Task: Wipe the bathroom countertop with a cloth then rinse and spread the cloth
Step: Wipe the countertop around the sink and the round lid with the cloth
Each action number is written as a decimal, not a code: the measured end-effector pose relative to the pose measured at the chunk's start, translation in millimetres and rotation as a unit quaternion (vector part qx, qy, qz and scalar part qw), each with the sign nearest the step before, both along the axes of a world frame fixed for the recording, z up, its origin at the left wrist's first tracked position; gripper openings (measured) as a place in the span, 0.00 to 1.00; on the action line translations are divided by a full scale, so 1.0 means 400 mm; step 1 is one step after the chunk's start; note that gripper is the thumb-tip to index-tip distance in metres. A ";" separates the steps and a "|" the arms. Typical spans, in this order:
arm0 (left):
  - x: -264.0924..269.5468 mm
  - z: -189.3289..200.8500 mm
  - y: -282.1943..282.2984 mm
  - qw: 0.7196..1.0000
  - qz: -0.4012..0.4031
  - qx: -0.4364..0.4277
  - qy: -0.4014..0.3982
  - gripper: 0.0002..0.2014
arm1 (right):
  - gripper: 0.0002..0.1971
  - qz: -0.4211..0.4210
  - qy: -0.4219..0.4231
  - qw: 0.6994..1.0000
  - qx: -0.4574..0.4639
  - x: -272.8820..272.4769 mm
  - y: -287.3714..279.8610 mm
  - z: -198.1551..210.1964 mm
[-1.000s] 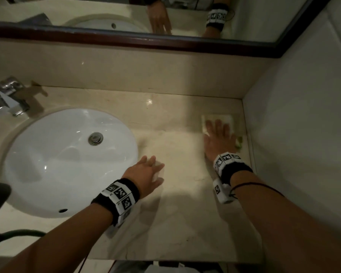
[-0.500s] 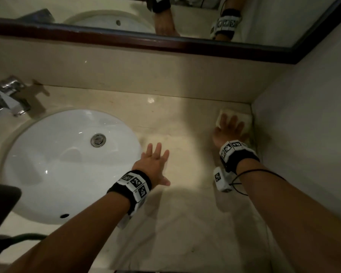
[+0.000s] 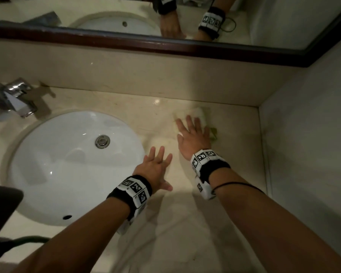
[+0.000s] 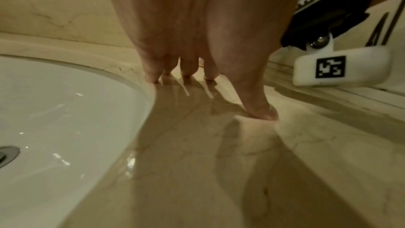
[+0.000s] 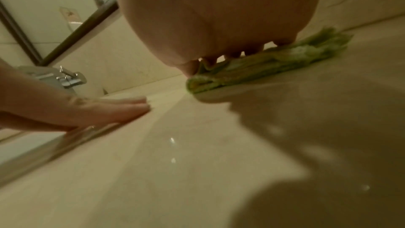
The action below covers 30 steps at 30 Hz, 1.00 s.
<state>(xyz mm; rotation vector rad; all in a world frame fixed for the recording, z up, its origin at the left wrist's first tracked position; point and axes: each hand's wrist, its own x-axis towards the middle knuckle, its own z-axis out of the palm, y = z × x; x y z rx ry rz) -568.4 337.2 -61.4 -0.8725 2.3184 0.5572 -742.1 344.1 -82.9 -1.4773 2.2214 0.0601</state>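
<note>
A folded pale green and white cloth point(image 3: 202, 115) point(image 5: 269, 65) lies flat on the beige marble countertop point(image 3: 185, 223) between the basin and the right wall. My right hand point(image 3: 192, 133) presses down on the cloth with spread, straight fingers point(image 5: 234, 55). My left hand point(image 3: 156, 166) lies flat on the countertop just right of the basin rim, fingers straight point(image 4: 186, 70), thumb out, holding nothing; it also shows in the right wrist view as the left hand point(image 5: 105, 110).
A white oval basin point(image 3: 53, 170) with a metal drain point(image 3: 102, 141) fills the left. A chrome faucet point(image 3: 14, 95) stands at the back left. A dark-framed mirror point(image 3: 126, 43) runs above the backsplash. A wall point(image 3: 307, 154) bounds the counter on the right.
My right hand has slid the cloth leftward, away from the back right corner toward the basin. My left hand has stayed flat on the counter beside the basin.
</note>
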 end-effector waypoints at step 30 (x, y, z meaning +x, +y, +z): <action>0.006 -0.013 -0.004 1.000 0.016 0.001 0.025 0.56 | 0.31 0.015 -0.008 0.998 0.057 0.085 -0.081 0.021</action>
